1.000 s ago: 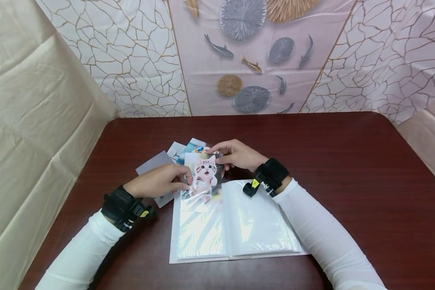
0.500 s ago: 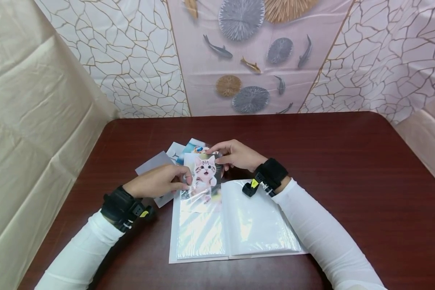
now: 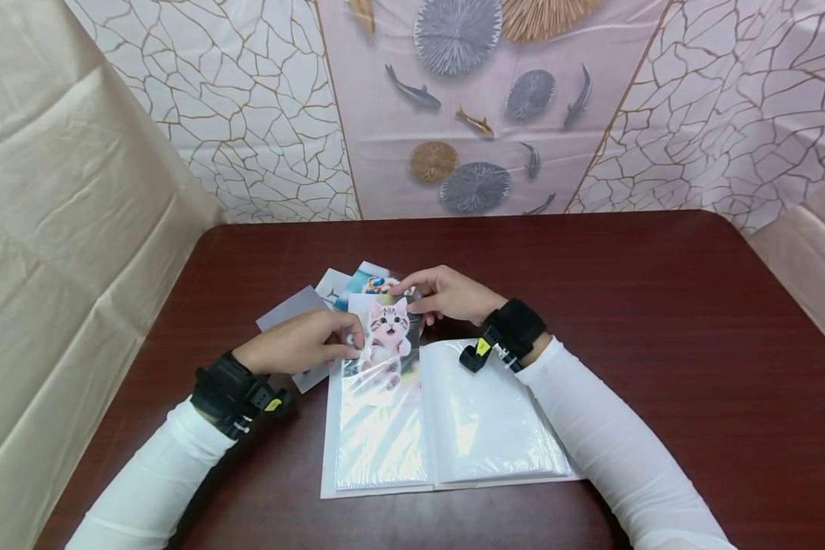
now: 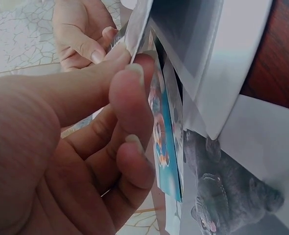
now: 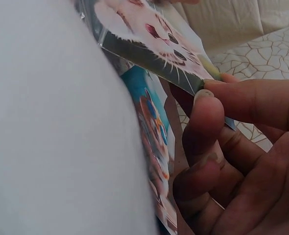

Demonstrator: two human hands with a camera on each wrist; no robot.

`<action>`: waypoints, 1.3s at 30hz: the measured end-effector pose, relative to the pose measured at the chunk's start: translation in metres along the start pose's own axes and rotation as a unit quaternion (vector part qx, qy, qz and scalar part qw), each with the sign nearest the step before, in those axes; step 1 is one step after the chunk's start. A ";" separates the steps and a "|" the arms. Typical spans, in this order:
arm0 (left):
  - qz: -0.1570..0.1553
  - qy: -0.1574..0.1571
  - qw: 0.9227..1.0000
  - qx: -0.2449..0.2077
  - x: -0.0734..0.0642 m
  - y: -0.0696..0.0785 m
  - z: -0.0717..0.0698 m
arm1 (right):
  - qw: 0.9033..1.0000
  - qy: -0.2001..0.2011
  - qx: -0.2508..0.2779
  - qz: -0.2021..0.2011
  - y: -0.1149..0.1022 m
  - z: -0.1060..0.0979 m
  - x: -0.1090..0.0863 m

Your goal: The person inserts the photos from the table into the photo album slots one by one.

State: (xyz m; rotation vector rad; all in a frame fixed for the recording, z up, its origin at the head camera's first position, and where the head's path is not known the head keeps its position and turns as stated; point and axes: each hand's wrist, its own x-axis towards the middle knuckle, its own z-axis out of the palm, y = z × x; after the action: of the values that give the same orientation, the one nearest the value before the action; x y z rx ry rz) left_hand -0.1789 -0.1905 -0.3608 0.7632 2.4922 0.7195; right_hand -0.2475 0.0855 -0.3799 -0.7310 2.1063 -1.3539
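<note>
A photo album [image 3: 502, 416] lies open on the table, its clear plastic pockets shining. A kitten photo [image 3: 389, 325] sits with its lower part inside the left page's pocket [image 3: 381, 451] and its upper part above the opening. My right hand [image 3: 450, 294] pinches the photo's upper right edge between thumb and forefinger, as the right wrist view also shows. At the pocket's upper left edge, my left hand [image 3: 302, 344] pinches a thin sheet edge [image 4: 140, 29] between thumb and forefinger; it looks like the pocket's plastic.
Several loose photos lie fanned behind the album, among them a blue one [image 3: 374, 283] and a grey one [image 3: 292, 307]. A grey cat picture [image 4: 223, 191] shows low in the left wrist view. The dark wooden table [image 3: 660, 305] ends at a patterned cloth backdrop [image 3: 261, 114].
The kitten photo has slid slightly down into the pocket, toward me. Both hands keep nearly the same places and grips.
</note>
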 end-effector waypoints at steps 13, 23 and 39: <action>-0.005 0.016 0.999 -0.029 0.001 -0.003 0.000 | 1.000 -0.011 -0.005 0.009 -0.002 0.001 0.000; -0.015 0.015 0.999 -0.028 0.000 -0.002 0.001 | 1.000 -0.020 -0.005 0.007 -0.005 0.002 -0.002; -0.014 0.014 1.000 -0.021 0.000 -0.001 0.001 | 0.999 -0.047 -0.025 0.005 -0.004 0.003 -0.001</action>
State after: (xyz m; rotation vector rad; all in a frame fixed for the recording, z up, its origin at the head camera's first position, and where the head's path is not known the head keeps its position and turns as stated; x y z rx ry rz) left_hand -0.1789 -0.1908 -0.3625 0.7058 2.4993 0.7748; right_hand -0.2436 0.0832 -0.3776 -0.7888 2.0734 -1.2405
